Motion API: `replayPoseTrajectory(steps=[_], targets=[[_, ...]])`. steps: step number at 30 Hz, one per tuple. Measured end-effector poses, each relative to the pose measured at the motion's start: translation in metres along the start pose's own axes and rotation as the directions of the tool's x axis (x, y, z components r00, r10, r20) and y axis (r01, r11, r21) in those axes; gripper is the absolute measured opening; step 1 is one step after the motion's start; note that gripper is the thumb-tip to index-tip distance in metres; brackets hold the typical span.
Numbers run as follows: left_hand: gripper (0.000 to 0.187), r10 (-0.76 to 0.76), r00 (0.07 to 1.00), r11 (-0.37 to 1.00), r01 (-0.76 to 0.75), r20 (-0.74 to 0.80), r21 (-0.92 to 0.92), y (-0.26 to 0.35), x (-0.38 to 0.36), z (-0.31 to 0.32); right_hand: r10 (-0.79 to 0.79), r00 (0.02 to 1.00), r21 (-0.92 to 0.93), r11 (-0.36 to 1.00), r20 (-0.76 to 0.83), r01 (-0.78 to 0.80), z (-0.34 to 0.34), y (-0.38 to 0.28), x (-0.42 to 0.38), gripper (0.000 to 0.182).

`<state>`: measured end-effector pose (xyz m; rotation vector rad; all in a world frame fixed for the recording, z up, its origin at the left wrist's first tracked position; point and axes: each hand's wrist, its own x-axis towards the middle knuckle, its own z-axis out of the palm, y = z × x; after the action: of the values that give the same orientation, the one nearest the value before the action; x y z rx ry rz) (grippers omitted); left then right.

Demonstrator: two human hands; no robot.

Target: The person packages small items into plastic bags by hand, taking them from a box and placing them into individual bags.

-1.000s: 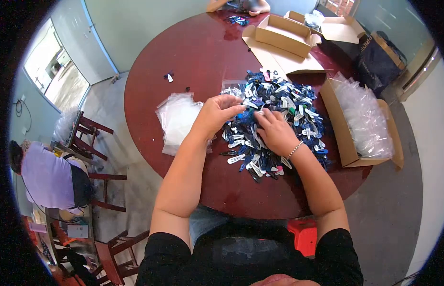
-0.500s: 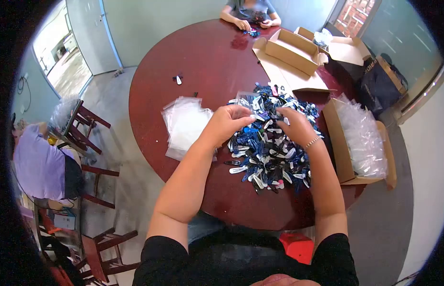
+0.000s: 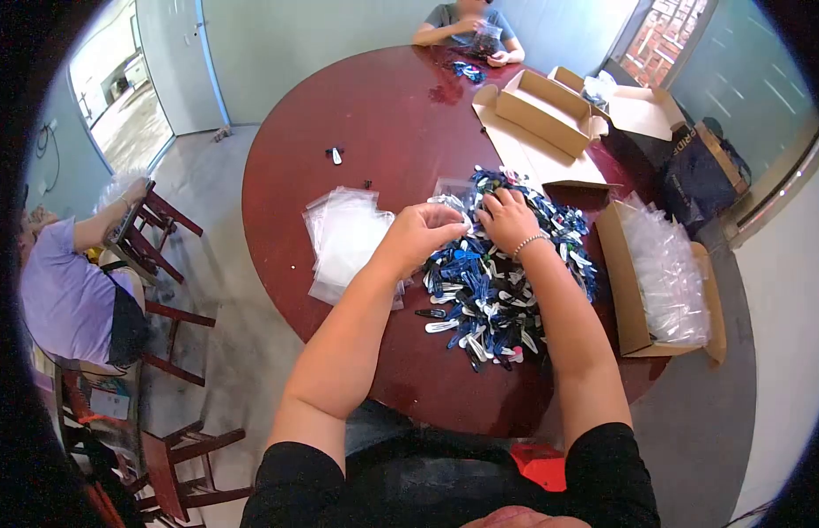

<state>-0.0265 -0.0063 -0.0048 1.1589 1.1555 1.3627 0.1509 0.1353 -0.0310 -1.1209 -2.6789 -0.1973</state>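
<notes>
A wide heap of snap hair clips [image 3: 484,295], mostly blue, black and white, lies on the table before me. My left hand [image 3: 420,236] is at the heap's left edge, thumb and fingers pinched together; something small and whitish shows at the fingertips, too small to name. My right hand [image 3: 512,224] rests on the upper part of the heap, fingers apart and touching clips. Just beyond my left fingertips lies a clear plastic bag [image 3: 453,188], partly hidden. A stack of clear flat bags [image 3: 346,246] spreads left of my left hand.
On the round red table [image 3: 313,114] are a stray clip [image 3: 336,157] and an open cardboard box [image 3: 550,110]. Another box [image 3: 622,290] of plastic bags stands at right. A person [image 3: 471,31] sits opposite holding a bag; another [image 3: 71,282] sits at left near stools.
My right hand has moved left and slightly up over the heap, closer to my left hand. Across the table, the person has raised a bag. The person at left has stretched out an arm.
</notes>
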Motion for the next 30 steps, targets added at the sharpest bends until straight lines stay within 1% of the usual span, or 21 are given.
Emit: replayPoseTrajectory(steps=[1, 2, 4, 5, 6, 7, 8, 9, 10, 12, 13, 15, 16, 18, 19, 21, 23, 26, 28, 30], targets=[[0.030, 0.001, 1.000, 1.000, -0.001, 0.001, -0.016, -0.001, 0.000, 0.000, 0.002, 0.994, 0.019, 1.000, -0.111, 0.000, 0.001, -0.003, -0.009, 0.031], [0.030, 0.000, 1.000, 1.000, 0.000, 0.001, -0.020, -0.003, 0.001, -0.001, 0.001, 0.994, 0.017, 1.000, -0.107, 0.001, -0.004, -0.005, -0.016, 0.031], [0.030, 0.025, 1.000, 1.000, -0.025, -0.001, -0.019, -0.007, 0.003, -0.002, 0.048, 0.998, 0.080, 0.996, -0.042, -0.044, -0.013, -0.009, -0.029, 0.029], [0.030, 0.023, 1.000, 0.999, -0.023, 0.001, -0.023, -0.008, 0.003, -0.002, 0.009, 0.990, 0.111, 0.994, -0.140, 0.007, -0.017, -0.011, -0.037, 0.024], [0.029, 0.023, 1.000, 0.999, -0.023, 0.001, -0.028, -0.008, 0.003, -0.002, 0.011, 0.990, 0.108, 0.994, -0.137, 0.004, -0.017, -0.009, -0.043, 0.024], [0.029, 0.023, 1.000, 0.999, -0.023, 0.001, -0.033, -0.008, 0.003, -0.001, 0.049, 0.988, 0.273, 0.962, -0.143, -0.009, -0.018, -0.006, -0.049, 0.022], [0.029, 0.024, 1.000, 0.999, -0.024, 0.004, -0.037, -0.007, 0.003, -0.001, 0.088, 0.986, 0.430, 0.903, -0.143, -0.018, -0.020, -0.005, -0.054, 0.021], [0.029, 0.022, 1.000, 1.000, -0.022, 0.011, -0.020, -0.005, 0.002, -0.001, 0.092, 0.979, 0.490, 0.872, -0.179, 0.007, -0.022, -0.004, -0.059, 0.019], [0.029, 0.020, 1.000, 1.000, -0.020, 0.018, -0.002, -0.004, 0.001, -0.001, 0.092, 0.980, 0.488, 0.873, -0.179, 0.007, -0.025, -0.004, -0.067, 0.019], [0.029, 0.026, 1.000, 1.000, -0.026, 0.011, 0.003, -0.004, 0.001, -0.001, 0.129, 0.980, 0.581, 0.814, -0.154, -0.016, -0.041, -0.011, -0.082, 0.016], [0.029, 0.032, 0.999, 0.999, -0.032, 0.005, 0.009, -0.004, 0.001, -0.001, 0.067, 0.988, 0.573, 0.819, -0.137, 0.024, -0.041, -0.010, -0.091, 0.011], [0.029, 0.038, 0.999, 0.999, -0.038, 0.005, 0.007, -0.005, 0.001, -0.001, -0.126, 0.961, 0.508, 0.828, -0.245, 0.238, -0.046, -0.016, -0.106, 0.013], [0.030, 0.047, 0.999, 0.999, -0.047, 0.005, 0.006, -0.005, 0.001, 0.000, -0.158, 0.974, 0.504, 0.835, -0.162, 0.219, -0.055, -0.021, -0.117, 0.019], [0.030, 0.027, 0.999, 1.000, -0.028, 0.017, 0.008, -0.002, 0.000, 0.002, -0.242, 0.960, 0.414, 0.867, -0.139, 0.279, -0.059, -0.026, -0.135, 0.025], [0.030, 0.012, 1.000, 1.000, -0.012, 0.024, 0.012, 0.000, -0.002, 0.003, -0.253, 0.963, 0.405, 0.875, -0.088, 0.267, -0.061, -0.026, -0.144, 0.028], [0.030, 0.001, 1.000, 1.000, -0.002, 0.031, 0.024, 0.003, -0.005, 0.006, -0.241, 0.969, 0.401, 0.883, -0.063, 0.245, -0.072, -0.034, -0.156, 0.030], [0.031, 0.049, 0.998, 0.998, -0.050, 0.029, 0.030, 0.000, -0.004, 0.008, -0.244, 0.969, 0.388, 0.889, -0.046, 0.243, -0.073, -0.031, -0.164, 0.032], [0.032, 0.031, 0.999, 0.999, -0.032, 0.042, 0.025, -0.003, -0.002, 0.008, -0.180, 0.983, 0.268, 0.949, 0.018, 0.169, -0.079, -0.033, -0.167, 0.037], [0.032, 0.024, 0.998, 1.000, -0.025, 0.051, 0.008, -0.003, -0.003, 0.008, -0.134, 0.991, 0.199, 0.971, -0.001, 0.132, -0.072, -0.031, -0.162, 0.038], [0.031, 0.019, 0.999, 0.999, -0.020, 0.033, 0.050, -0.001, -0.004, 0.009, -0.095, 0.995, 0.164, 0.982, 0.014, 0.092, -0.062, -0.025, -0.154, 0.040]])
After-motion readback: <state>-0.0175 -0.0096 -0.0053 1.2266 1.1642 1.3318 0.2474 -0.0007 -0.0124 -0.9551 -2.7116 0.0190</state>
